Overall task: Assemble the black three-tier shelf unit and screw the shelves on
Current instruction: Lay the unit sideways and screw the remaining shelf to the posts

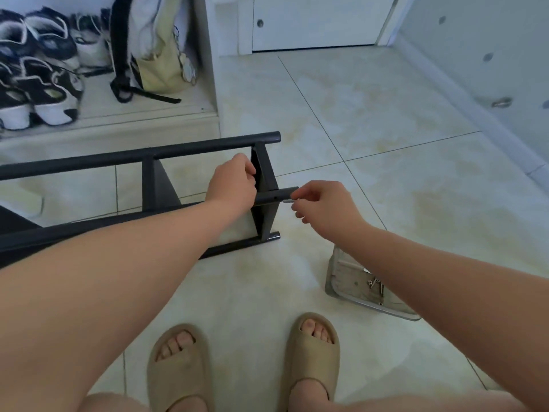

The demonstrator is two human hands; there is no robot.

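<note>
The black shelf frame (148,162) lies on its side on the tiled floor (386,188), its end toward the person. The left hand (231,182) clamps its fingers on the end shelf panel (264,173), while the right hand (320,206) pinches a small silvery screw (287,200) at the short tube (276,197) (its hole faces up). A clear bag (344,281) of spare screws lies just beside the right forearm.

Bare forearms, no sleeves — tan open-toed slides (312,352).
</note>
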